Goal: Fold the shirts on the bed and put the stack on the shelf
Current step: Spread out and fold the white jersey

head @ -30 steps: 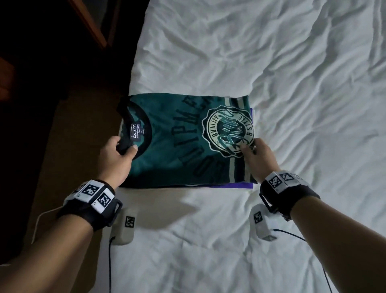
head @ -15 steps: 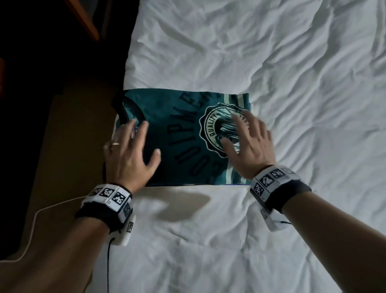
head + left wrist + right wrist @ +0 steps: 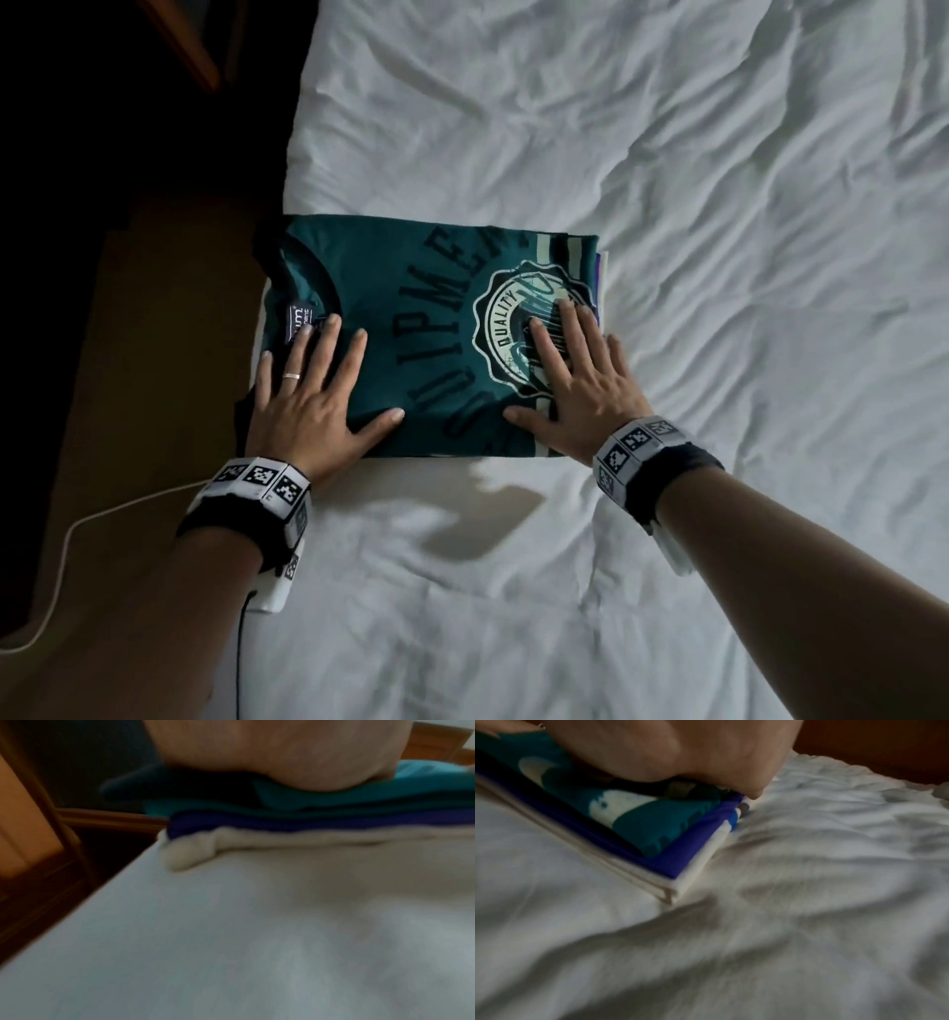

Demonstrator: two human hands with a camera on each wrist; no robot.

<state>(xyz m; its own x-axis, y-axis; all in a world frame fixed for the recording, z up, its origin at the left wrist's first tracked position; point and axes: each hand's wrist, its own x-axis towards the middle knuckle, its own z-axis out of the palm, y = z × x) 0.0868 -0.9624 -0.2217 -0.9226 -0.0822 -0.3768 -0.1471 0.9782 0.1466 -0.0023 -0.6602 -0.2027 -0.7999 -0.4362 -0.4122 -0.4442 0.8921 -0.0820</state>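
Note:
A folded teal shirt [image 3: 411, 318] with a round white crest lies on top of a stack at the bed's left edge. Under it the wrist views show a blue shirt [image 3: 680, 860] and a cream one [image 3: 664, 886]; the same teal [image 3: 359, 801], blue [image 3: 257, 823] and cream [image 3: 257, 841] layers appear in the left wrist view. My left hand [image 3: 313, 390] lies flat on the collar end, fingers spread. My right hand [image 3: 575, 380] presses flat on the crest end, fingers straight. Neither hand holds anything.
The white rumpled bed sheet [image 3: 667, 154] spreads to the right and toward me. Left of the bed is a brown floor [image 3: 128, 360] with a white cable [image 3: 67, 555], and dark wooden furniture [image 3: 179, 46] stands at the upper left.
One second ago both hands gripped the near edge of the stack. They let go, moved onto the top shirt and now press flat, sliding slightly toward me.

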